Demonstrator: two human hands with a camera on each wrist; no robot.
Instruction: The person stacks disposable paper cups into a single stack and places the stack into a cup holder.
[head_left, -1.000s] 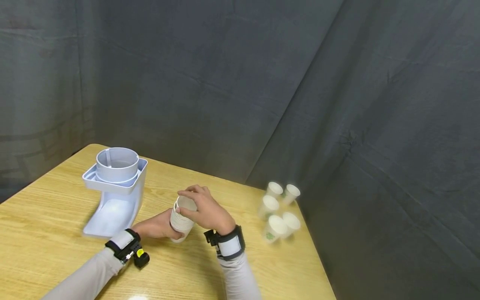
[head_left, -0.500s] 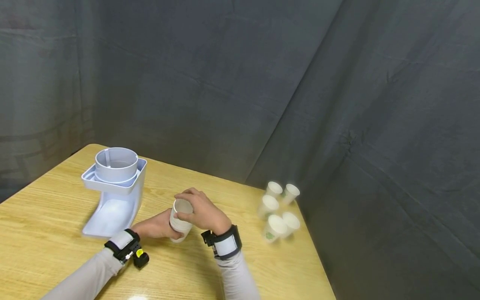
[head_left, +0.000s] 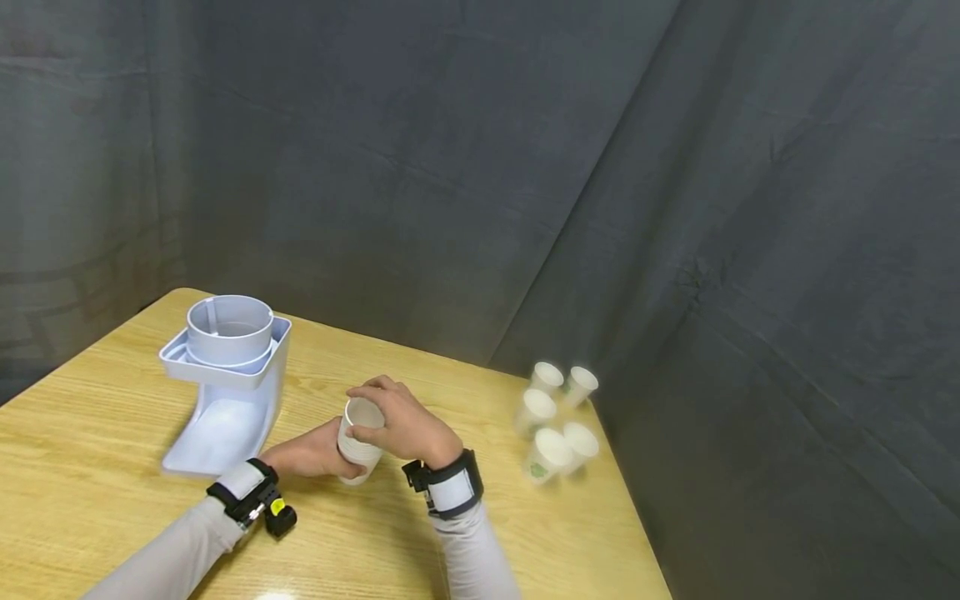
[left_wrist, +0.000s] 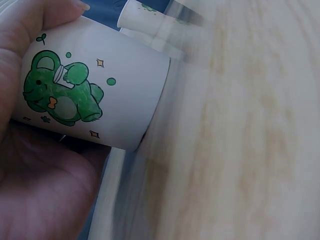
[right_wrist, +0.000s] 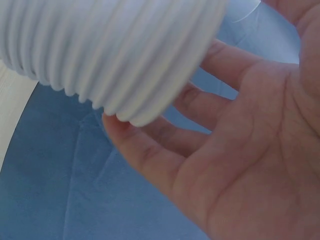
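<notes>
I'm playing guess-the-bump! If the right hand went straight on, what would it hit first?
The stack: the right hand is touching its rim. Past that, maybe the stand, but depth is hard to judge.

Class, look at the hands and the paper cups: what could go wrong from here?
The left hand grips the nested paper cups low down; squeezing hard might dent them. The right hand holds them near the closely packed rims, so pulling could bring several away together. A careless rightward swing might topple the five separate cups.
</notes>
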